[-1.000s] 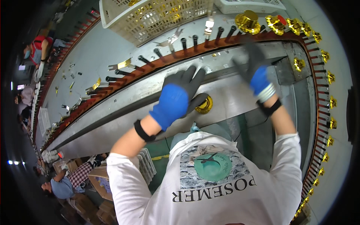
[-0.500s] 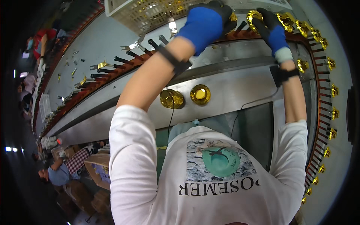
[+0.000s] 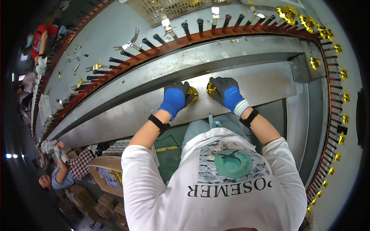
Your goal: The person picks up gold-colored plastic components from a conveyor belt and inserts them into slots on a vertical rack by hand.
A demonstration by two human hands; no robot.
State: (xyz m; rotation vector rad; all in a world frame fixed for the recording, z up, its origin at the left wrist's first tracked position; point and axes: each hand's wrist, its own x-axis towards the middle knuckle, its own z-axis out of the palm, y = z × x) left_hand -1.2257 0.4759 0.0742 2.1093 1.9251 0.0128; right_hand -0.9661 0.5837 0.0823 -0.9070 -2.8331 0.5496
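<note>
My left hand, in a blue and black glove, is closed on a shiny gold flared piece low over the metal ledge. Close on its right, my right hand, gloved alike, is closed on a second gold flared piece. The fingers partly cover both pieces, and whether these touch the ledge I cannot tell. Beyond the hands runs a curved rail with dark upright pegs. Several gold ruffled pieces sit on the pegs at the far right.
A pale perforated basket stands behind the rail. Forked metal pieces are on pegs at the left. Another gold piece lies in the right corner. A cardboard box and co-workers are at the left.
Both hands have come down from the gold pieces at the rail to the ledge, closer together. Two gold pieces stood there untouched before; now each hand grips one gold piece there.
</note>
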